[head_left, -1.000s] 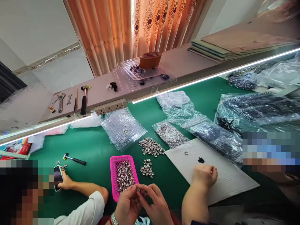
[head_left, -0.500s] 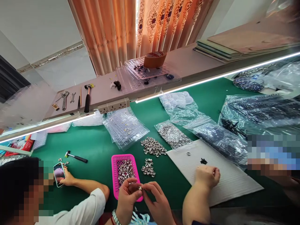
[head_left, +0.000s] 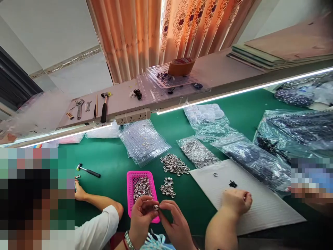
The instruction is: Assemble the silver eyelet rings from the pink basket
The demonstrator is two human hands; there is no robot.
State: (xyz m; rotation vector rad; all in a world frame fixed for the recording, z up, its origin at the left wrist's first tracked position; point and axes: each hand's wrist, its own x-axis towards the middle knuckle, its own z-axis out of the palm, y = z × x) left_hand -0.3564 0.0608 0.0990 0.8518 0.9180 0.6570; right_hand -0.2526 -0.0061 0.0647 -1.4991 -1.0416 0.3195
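Since the earlier frame the view has swung left, so everything sits further right, and the small metal ring [head_left: 156,207] has stayed pinched between both hands. Co-worker's forearm, white sleeve [head_left: 99,231], at far left on the green worktop [head_left: 111,163]; small hammer [head_left: 88,170] just beyond it. Pink basket [head_left: 133,180], part-filled with metal rings, directly behind the hands. Left hand [head_left: 142,217], fingers curled closed on the ring from its left; watch at the wrist. Right hand [head_left: 175,224], fingertips closed on the same ring from its right. Loose ring piles [head_left: 174,164] right of the basket. Another person's fist [head_left: 235,201], closed, resting on a white sheet [head_left: 262,205]. Bagged parts [head_left: 249,156] at right.
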